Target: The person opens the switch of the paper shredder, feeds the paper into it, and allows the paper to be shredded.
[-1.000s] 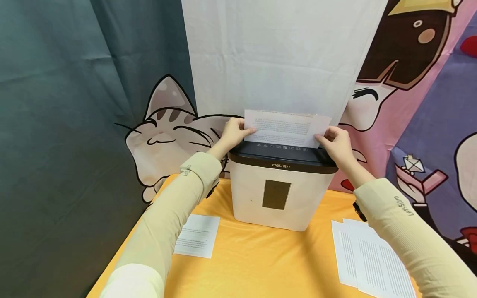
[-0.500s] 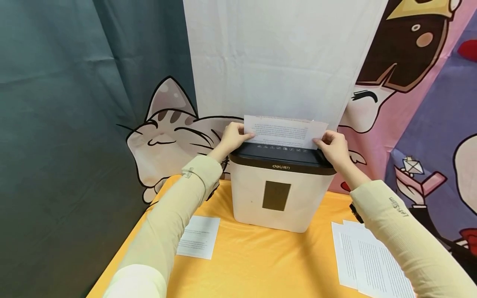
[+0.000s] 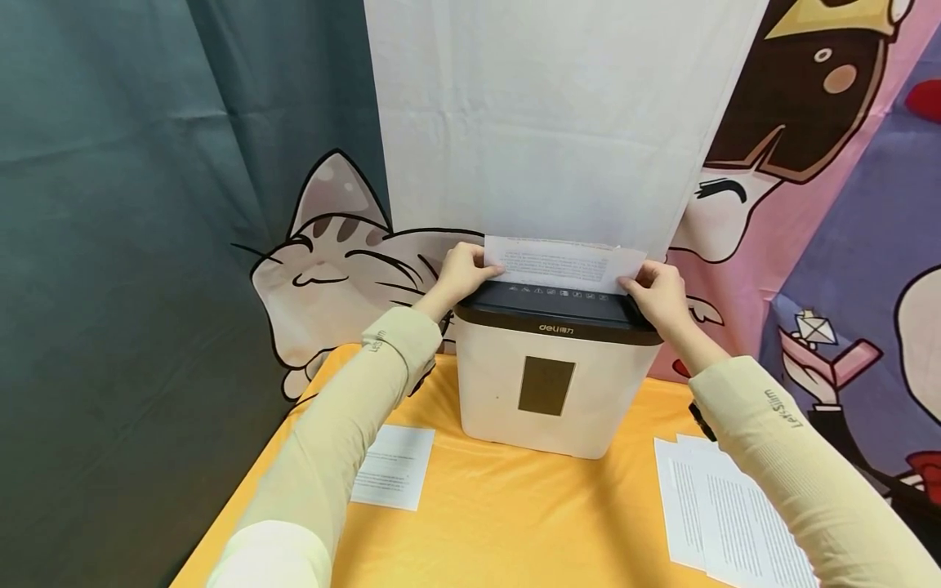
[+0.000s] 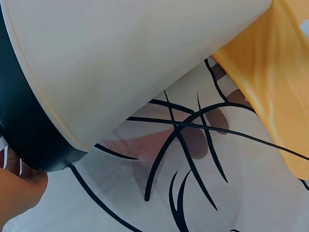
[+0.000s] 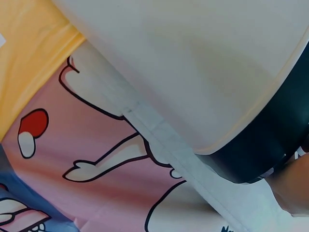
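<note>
A printed sheet of paper (image 3: 555,261) stands upright in the top of a white paper shredder (image 3: 485,376) with a dark lid and a small window in front. My left hand (image 3: 463,272) pinches the sheet's left edge between thumb and fingers, close over the lid. At the opposite edge my right hand (image 3: 657,292) pinches the paper in the same way. The sheet's lower part is hidden behind the lid. In the left wrist view only part of the left hand (image 4: 21,188) shows beside the shredder's dark rim; the right wrist view cuts off most of the right hand (image 5: 292,186).
One printed page (image 3: 393,467) lies on the yellow tablecloth (image 3: 507,514) at the left, partly under the left sleeve. Several overlapping printed pages (image 3: 728,506) lie at the right. Behind the shredder hang a white curtain (image 3: 559,106) and cartoon-printed cloths.
The sheet has sunk lower into the shredder, so less of it stands above the lid. Both hands have come down slightly with it, still pinching its edges.
</note>
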Motion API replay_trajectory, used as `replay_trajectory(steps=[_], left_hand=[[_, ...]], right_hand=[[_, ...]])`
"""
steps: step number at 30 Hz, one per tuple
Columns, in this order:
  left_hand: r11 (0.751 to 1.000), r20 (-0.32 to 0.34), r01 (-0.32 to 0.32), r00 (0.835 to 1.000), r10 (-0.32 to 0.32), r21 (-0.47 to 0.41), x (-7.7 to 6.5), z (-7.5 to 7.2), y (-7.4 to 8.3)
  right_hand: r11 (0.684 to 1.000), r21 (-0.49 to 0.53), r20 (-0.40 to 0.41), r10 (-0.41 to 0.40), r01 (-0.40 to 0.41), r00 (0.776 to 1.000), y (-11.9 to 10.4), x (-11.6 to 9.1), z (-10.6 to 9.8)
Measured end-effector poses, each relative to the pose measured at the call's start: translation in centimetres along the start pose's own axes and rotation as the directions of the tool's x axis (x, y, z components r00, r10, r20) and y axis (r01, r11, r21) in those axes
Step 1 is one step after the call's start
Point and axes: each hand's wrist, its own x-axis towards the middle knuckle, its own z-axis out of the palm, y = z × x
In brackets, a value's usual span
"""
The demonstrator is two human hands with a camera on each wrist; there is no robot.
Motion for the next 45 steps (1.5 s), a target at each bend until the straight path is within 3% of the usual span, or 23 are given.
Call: replay_trajectory(steps=[11, 28, 35, 40, 45], left_hand=[[0.999, -0.038, -0.046, 0.998, 0.047, 0.029, -0.3, 0.0, -0.2], [0.992, -0.058, -0.103, 0.993, 0.099, -0.076, -0.4, 0.3, -1.0], [0.973, -0.083, -0.142, 0.988, 0.129, -0.180, -1.7, -0.5, -1.9], [0.943, -0.101, -0.168, 0.984, 0.145, -0.288, -2.9, -0.9, -2.7], [0.933, -0.124, -0.191, 0.979, 0.160, -0.306, -4.6, -1.6, -3.1]], right_hand=[[1.000, 0.013, -0.018, -0.002, 0.002, 1.000, -0.2, 0.0, 0.3], [0.994, -0.074, -0.073, -0.083, 0.078, 0.994, 0.0, -0.3, 0.8], [0.992, -0.031, -0.082, -0.122, 0.120, 0.989, -0.3, -1.1, 0.8], [0.989, 0.035, -0.122, -0.136, 0.141, 0.983, -0.5, -2.1, 0.9], [0.984, 0.108, -0.174, -0.124, 0.144, 0.977, -1.2, -3.2, 1.2]])
